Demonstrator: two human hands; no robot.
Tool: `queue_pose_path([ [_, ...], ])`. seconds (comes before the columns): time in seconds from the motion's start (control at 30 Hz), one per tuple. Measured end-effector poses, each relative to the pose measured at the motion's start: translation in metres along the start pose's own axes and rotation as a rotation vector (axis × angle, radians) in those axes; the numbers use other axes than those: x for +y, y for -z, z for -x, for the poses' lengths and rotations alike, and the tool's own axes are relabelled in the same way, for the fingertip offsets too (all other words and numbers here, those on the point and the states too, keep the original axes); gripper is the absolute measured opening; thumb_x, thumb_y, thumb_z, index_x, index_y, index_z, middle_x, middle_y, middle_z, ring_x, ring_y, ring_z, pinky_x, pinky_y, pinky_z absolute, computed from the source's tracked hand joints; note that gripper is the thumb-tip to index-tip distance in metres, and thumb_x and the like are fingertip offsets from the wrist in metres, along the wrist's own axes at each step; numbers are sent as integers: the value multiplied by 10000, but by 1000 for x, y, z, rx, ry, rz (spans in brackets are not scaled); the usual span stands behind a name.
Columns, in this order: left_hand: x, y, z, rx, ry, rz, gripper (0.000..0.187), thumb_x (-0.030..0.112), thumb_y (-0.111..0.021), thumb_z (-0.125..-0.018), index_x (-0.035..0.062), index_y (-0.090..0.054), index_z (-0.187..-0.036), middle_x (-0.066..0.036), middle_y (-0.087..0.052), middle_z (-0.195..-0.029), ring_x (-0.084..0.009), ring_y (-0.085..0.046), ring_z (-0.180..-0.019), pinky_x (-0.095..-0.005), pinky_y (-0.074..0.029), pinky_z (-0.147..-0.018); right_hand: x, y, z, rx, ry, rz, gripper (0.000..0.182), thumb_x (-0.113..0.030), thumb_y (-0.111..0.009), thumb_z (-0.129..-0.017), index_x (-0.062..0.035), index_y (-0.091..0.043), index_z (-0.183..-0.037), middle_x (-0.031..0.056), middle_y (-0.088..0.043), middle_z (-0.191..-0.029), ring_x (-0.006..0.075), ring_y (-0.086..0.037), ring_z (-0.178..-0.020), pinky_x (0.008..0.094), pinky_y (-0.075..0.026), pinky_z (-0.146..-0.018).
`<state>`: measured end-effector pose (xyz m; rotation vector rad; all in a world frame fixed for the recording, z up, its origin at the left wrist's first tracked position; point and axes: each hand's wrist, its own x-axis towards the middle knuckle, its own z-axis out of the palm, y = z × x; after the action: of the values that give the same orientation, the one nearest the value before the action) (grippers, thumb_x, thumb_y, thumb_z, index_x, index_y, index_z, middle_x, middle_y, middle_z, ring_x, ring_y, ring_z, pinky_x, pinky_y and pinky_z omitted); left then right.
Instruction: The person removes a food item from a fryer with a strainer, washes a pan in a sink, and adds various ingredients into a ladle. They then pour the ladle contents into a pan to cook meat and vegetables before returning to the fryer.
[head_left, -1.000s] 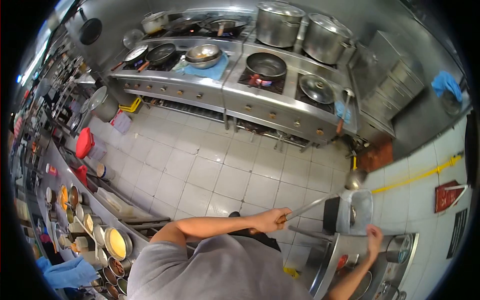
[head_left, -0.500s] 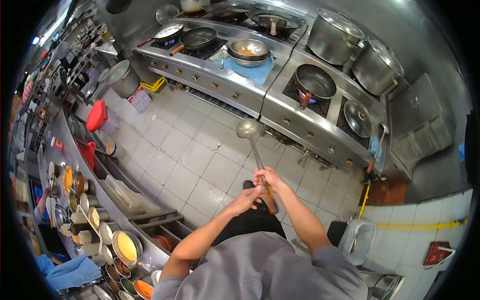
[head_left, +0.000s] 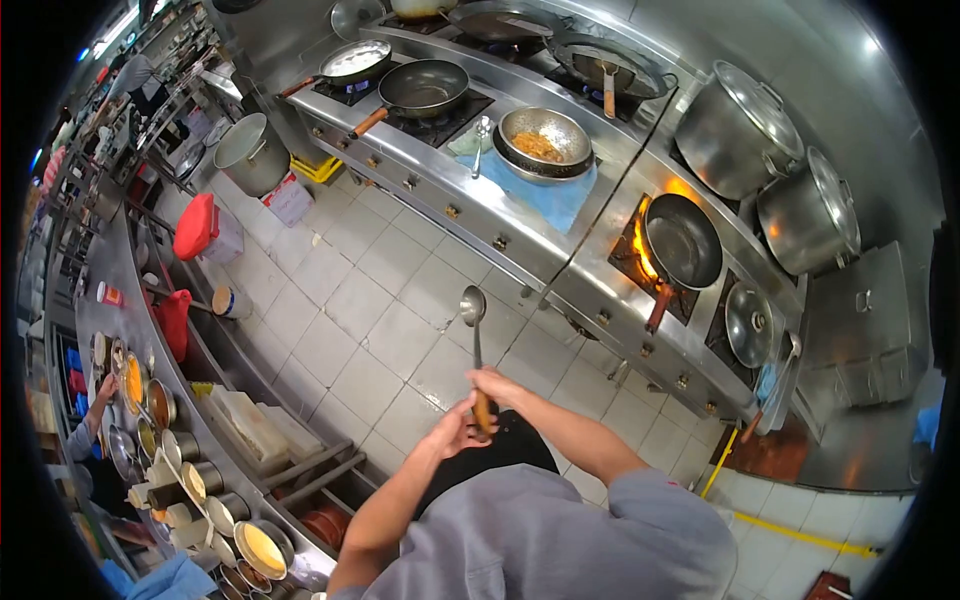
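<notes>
A long-handled metal ladle (head_left: 477, 335) with a wooden grip points away from me above the tiled floor, its bowl outward. My right hand (head_left: 494, 385) is closed around the upper part of the handle. Just below, my left hand (head_left: 452, 432) has its fingers curled around the wooden grip. On the stove to the right, a dark frying pan (head_left: 684, 240) with a reddish-brown handle sits over a burner. Orange flame (head_left: 640, 248) rises along its left side.
The steel stove (head_left: 455, 205) runs across in front. On it are a perforated bowl (head_left: 546, 126) with browned food, a wooden-handled pan (head_left: 424, 88), a glass lid (head_left: 748, 325) and large stockpots (head_left: 740, 130). To the left, a counter holds several containers (head_left: 262, 548); another person's hand (head_left: 107, 386) reaches there.
My view has turned, and the ladle now points straighter ahead. A large orange flame has flared beside the right frying pan, where a small blue one showed before.
</notes>
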<state>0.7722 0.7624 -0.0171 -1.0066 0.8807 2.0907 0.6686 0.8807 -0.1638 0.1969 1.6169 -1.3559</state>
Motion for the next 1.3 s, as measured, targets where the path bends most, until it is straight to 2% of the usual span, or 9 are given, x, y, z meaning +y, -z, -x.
queue_pose_path([
  [0.1,28,16,-26,-71,-128,184,353,90,-617,-879,55,-411,-1163,-88,-560,-832,-155,-549,-618,-287,-463,-513,-54,-18,-16,-152,-62,-11,396,-377,-582,-908,13,-551,-972,89,-548,-754,211,-540,-643,375,-476,-560],
  [0.2,53,52,-24,46,-244,199,300,5,-578,-848,38,-386,-1076,-58,-480,-736,-146,-485,-534,-285,-416,-439,-86,1,-60,-14,-49,-138,331,-374,-628,-887,-52,-563,-933,87,-597,-814,193,-576,-716,356,-503,-611],
  [0.27,66,93,-15,82,-264,156,324,8,-588,-836,28,-388,-1090,-58,-485,-740,-147,-497,-533,-294,-431,-433,-95,57,-117,-61,219,-374,289,-330,-644,-888,-61,-576,-970,91,-603,-879,216,-601,-762,369,-542,-656],
  [0.33,73,131,-5,170,-264,93,296,14,-587,-825,27,-398,-1052,-60,-491,-722,-151,-499,-509,-295,-437,-418,-124,101,-179,279,22,-649,279,-203,-664,-867,-64,-552,-1082,87,-570,-951,227,-590,-808,418,-567,-739],
  [0.47,90,198,6,375,-236,7,241,16,-584,-817,16,-426,-999,-65,-505,-688,-153,-509,-473,-293,-463,-400,-169,148,-226,675,7,-871,363,-175,-695,-838,-69,-535,-1146,57,-513,-1018,190,-532,-946,430,-536,-839],
  [0.57,99,250,9,454,-178,-3,185,17,-574,-825,6,-445,-957,-66,-508,-666,-152,-515,-464,-293,-478,-395,-177,155,-246,629,115,-902,377,-145,-690,-837,-61,-531,-1168,53,-531,-1028,192,-536,-926,435,-520,-859],
  [0.83,140,340,13,517,-33,75,72,38,-563,-833,65,-500,-856,-43,-515,-641,-145,-514,-473,-290,-455,-387,-171,147,-287,1030,-33,-788,407,-164,-713,-850,-1,-545,-1183,92,-575,-1085,203,-560,-892,402,-515,-770],
  [1.07,178,335,19,427,-82,16,96,44,-581,-825,48,-495,-867,-41,-512,-644,-138,-505,-476,-286,-461,-396,-164,137,-300,1138,36,-681,446,-191,-762,-818,7,-559,-1162,123,-588,-1138,226,-576,-954,380,-507,-729],
  [1.3,195,305,14,395,-84,-89,158,23,-589,-821,31,-472,-927,-50,-503,-623,-150,-515,-473,-291,-463,-400,-176,118,-289,1273,125,-643,452,-143,-811,-753,-18,-502,-1058,106,-591,-1005,229,-562,-930,402,-476,-769],
])
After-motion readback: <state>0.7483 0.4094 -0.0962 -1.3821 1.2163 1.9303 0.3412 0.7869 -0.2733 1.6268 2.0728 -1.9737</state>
